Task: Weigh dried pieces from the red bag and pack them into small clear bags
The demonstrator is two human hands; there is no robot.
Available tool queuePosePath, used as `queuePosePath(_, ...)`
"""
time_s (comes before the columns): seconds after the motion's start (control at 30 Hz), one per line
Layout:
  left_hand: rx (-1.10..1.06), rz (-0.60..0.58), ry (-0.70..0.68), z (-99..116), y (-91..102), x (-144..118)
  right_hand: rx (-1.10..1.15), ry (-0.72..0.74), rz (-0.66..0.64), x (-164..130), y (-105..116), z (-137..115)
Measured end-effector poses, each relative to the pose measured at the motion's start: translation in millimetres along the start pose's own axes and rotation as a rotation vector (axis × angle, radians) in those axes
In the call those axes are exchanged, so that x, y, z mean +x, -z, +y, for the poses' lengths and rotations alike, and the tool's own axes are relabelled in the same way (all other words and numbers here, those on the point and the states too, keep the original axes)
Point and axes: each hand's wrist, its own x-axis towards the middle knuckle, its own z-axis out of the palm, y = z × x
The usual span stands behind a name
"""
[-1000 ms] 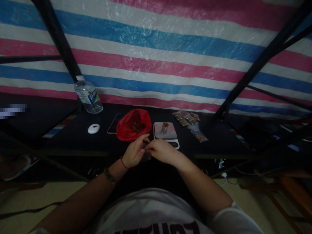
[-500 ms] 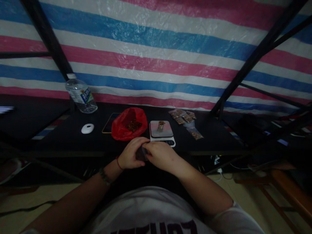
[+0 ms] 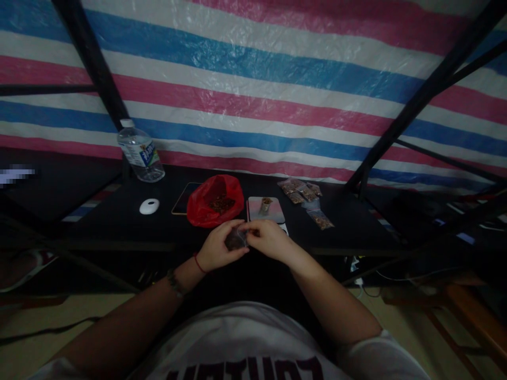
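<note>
Between my hands, just in front of the table edge, is a small clear zip bag. My left hand holds its side, thumb below and fingers above. My right hand pinches the bag's edge with thumb and forefinger. Behind them a white digital scale is partly covered by my right hand. A small cup holding brown bits lies or leans on its plate; which one I cannot tell. Left of the scale sits a red plastic bag, gaping at the top, with brown dried pieces inside.
Several filled zip bags lie right of the scale, one filled bag nearer me. A phone or tablet is partly under the red bag. A white mouse-shaped object and a plastic bottle stand left. Black metal posts frame the table.
My hands have turned and spread slightly, so more of the small clear bag shows between them. The view has shifted a little; the things on the table stay in place.
</note>
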Motion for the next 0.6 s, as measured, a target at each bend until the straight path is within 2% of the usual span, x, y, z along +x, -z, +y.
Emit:
queuePosePath(0.27,0.016,0.132,0.082,-5.1,-3.1,-0.9,-0.005,-0.010,0.036,19.0,1.1,-6.3)
queuePosePath(0.43,-0.055,0.164,0.156,-6.3,-6.3,-0.1,0.089,-0.042,0.065,22.2,1.4,4.2)
queuePosePath(0.5,-0.105,0.146,0.202,-7.4,-7.7,0.2,0.124,-0.070,0.181,25.0,8.2,17.6)
queuePosePath(0.6,-0.149,0.121,0.254,-10.3,-9.8,0.4,0.092,-0.097,0.482,32.5,21.5,50.8)
